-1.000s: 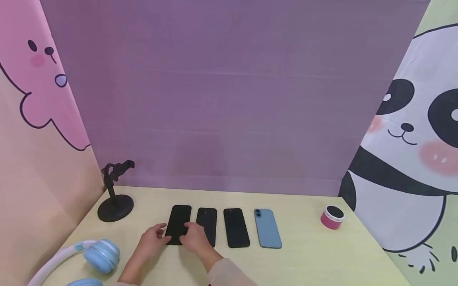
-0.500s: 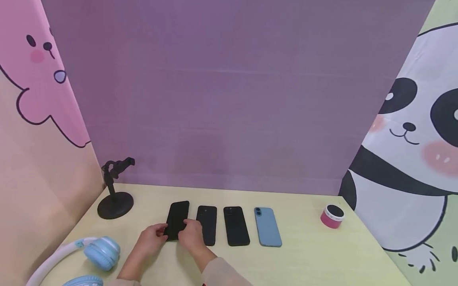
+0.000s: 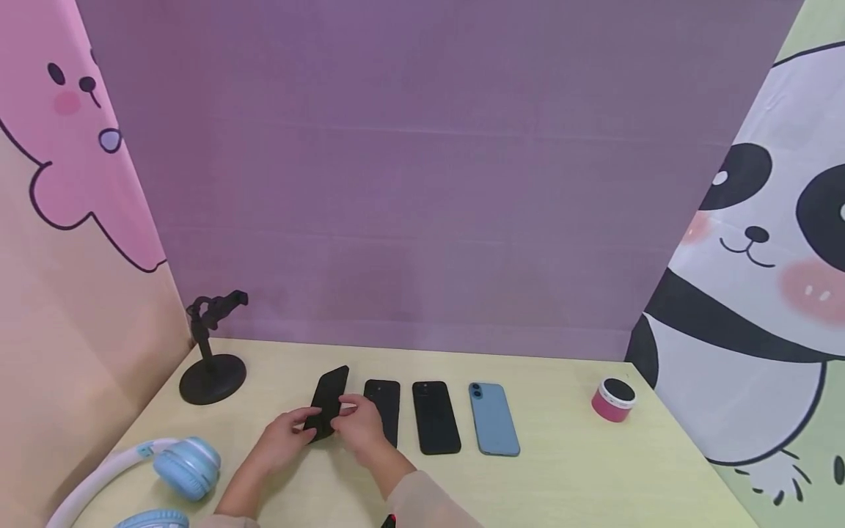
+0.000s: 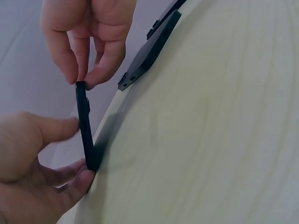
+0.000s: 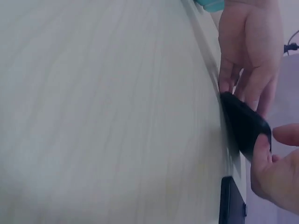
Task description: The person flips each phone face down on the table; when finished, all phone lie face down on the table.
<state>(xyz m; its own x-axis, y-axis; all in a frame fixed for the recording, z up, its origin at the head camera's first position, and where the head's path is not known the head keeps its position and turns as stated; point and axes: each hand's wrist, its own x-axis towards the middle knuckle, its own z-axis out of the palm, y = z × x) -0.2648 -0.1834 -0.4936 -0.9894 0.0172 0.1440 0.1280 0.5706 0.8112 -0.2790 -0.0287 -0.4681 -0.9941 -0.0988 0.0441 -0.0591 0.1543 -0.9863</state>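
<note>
A black smartphone (image 3: pixel 330 390) is tilted on its long side, its right edge raised above the table. My left hand (image 3: pixel 280 441) holds its low left edge; in the left wrist view the thumb (image 4: pixel 60 129) lies against the face and the fingers are at the bottom edge. With thumb and fingertips, my right hand (image 3: pixel 361 427) pinches the raised edge, as the left wrist view shows. Just to the right lie a dark phone (image 3: pixel 383 403), partly behind my right hand, another black phone (image 3: pixel 436 418) and a light blue phone (image 3: pixel 495 419), all back up.
A black phone stand (image 3: pixel 213 379) is at the back left. Blue and white headphones (image 3: pixel 188 469) lie at the front left, near my left forearm. A pink and white round speaker-like object (image 3: pixel 613 400) sits at the right on the wooden table (image 3: pixel 561 469).
The leftmost black phone lay flat between my hands; now both hold it and its right side has come up. The other phones stay put.
</note>
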